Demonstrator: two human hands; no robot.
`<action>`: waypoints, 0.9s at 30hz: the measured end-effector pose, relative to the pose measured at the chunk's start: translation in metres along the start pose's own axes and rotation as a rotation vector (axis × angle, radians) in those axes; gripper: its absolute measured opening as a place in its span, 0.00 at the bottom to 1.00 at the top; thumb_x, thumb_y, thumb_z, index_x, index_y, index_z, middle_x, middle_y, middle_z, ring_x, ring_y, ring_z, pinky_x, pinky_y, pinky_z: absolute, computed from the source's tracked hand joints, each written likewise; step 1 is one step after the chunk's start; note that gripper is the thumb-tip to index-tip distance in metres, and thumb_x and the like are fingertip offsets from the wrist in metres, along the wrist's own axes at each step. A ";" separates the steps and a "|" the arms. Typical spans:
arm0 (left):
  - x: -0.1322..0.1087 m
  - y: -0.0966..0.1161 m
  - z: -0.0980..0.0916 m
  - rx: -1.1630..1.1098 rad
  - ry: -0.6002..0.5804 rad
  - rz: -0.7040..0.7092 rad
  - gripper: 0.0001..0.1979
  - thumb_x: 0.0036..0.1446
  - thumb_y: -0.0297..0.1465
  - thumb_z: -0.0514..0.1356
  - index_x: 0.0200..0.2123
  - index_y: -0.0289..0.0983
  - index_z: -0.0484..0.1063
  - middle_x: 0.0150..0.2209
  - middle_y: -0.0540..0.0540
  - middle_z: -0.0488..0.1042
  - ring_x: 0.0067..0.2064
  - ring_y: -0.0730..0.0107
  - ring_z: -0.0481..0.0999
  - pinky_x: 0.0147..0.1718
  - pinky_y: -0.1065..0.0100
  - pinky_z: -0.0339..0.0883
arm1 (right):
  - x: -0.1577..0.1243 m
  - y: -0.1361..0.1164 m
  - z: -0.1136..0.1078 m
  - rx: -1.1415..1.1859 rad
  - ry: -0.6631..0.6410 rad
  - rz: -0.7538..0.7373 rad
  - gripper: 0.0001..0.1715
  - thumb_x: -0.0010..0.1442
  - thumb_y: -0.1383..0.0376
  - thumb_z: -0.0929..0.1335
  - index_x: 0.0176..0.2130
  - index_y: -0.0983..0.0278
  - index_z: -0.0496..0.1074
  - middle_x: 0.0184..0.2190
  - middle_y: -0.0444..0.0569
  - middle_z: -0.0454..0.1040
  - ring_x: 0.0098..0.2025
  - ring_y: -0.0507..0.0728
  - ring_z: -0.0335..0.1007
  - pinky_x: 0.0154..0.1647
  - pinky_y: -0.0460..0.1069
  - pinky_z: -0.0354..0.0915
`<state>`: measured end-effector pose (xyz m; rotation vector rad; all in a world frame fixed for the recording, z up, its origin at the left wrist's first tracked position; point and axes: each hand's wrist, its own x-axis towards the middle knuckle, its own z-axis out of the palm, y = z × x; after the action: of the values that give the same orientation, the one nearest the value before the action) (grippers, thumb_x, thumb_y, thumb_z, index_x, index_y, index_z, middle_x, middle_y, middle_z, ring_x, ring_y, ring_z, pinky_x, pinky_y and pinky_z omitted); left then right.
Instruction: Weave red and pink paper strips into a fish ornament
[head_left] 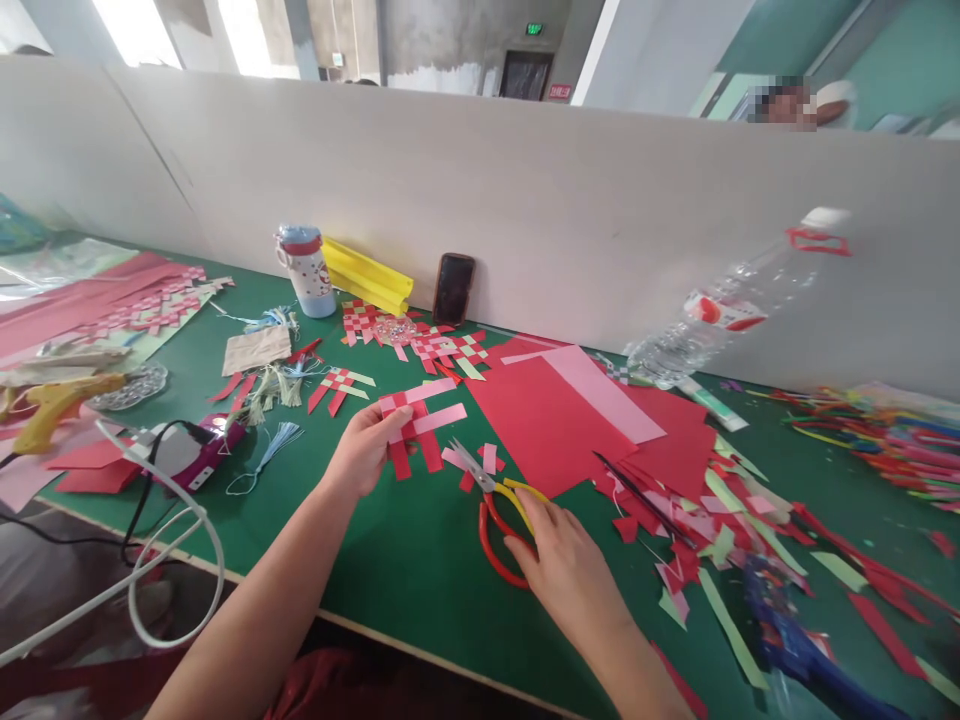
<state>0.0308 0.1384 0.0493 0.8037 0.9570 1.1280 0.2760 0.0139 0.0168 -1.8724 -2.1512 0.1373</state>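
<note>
My left hand (367, 448) pinches a woven piece of red and pink paper strips (409, 425) by its left side, with loose strip ends sticking out to the right and downward. My right hand (562, 555) is around the handles of a pair of scissors (487, 485), one handle red and the other yellow. The scissor blades point up and left, slightly parted, close to the strip ends but apart from them. Small pink and red paper offcuts (489, 459) lie on the green table by the blades.
Red paper sheets (547, 420) lie ahead to the right, beside a heap of paper scraps (705, 520). A large plastic bottle (735, 300), a phone (454, 288) and a cup (307, 272) stand by the white partition (480, 190). A yellow glue gun (64, 410) and cables are at left.
</note>
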 end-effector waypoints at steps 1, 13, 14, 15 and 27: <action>-0.001 0.002 0.000 0.029 -0.020 0.012 0.20 0.45 0.42 0.71 0.36 0.33 0.76 0.29 0.48 0.77 0.25 0.74 0.73 0.25 0.72 0.73 | 0.004 -0.002 -0.001 0.010 -0.016 0.007 0.24 0.58 0.66 0.64 0.54 0.63 0.65 0.44 0.58 0.76 0.45 0.66 0.75 0.42 0.59 0.71; 0.001 0.024 -0.003 0.253 -0.099 0.082 0.19 0.48 0.45 0.68 0.30 0.33 0.76 0.24 0.49 0.75 0.23 0.75 0.71 0.23 0.74 0.68 | -0.007 0.001 -0.035 1.155 -0.069 0.444 0.33 0.54 0.51 0.71 0.55 0.54 0.58 0.43 0.50 0.71 0.34 0.55 0.69 0.32 0.50 0.68; 0.001 0.024 -0.001 0.259 -0.119 0.075 0.18 0.48 0.44 0.68 0.29 0.33 0.76 0.24 0.49 0.75 0.23 0.76 0.71 0.23 0.75 0.68 | -0.012 -0.003 -0.037 1.257 -0.053 0.446 0.37 0.53 0.49 0.72 0.57 0.52 0.58 0.43 0.50 0.70 0.32 0.53 0.67 0.30 0.49 0.66; 0.001 0.024 0.001 0.266 -0.142 0.071 0.17 0.48 0.44 0.68 0.29 0.33 0.76 0.24 0.49 0.76 0.23 0.76 0.71 0.23 0.75 0.67 | -0.017 -0.008 -0.038 1.332 -0.045 0.443 0.40 0.52 0.48 0.72 0.58 0.51 0.57 0.43 0.49 0.69 0.31 0.53 0.64 0.30 0.49 0.65; -0.011 0.049 0.016 0.161 -0.305 -0.030 0.13 0.43 0.38 0.72 0.26 0.34 0.78 0.24 0.48 0.76 0.24 0.74 0.74 0.25 0.74 0.71 | -0.046 -0.039 -0.013 1.287 -0.099 0.220 0.40 0.50 0.36 0.67 0.55 0.49 0.58 0.38 0.47 0.63 0.27 0.51 0.54 0.23 0.46 0.55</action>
<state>0.0262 0.1389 0.1017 1.0549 0.8061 0.8783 0.2474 -0.0383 0.0324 -1.2381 -1.2380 1.2997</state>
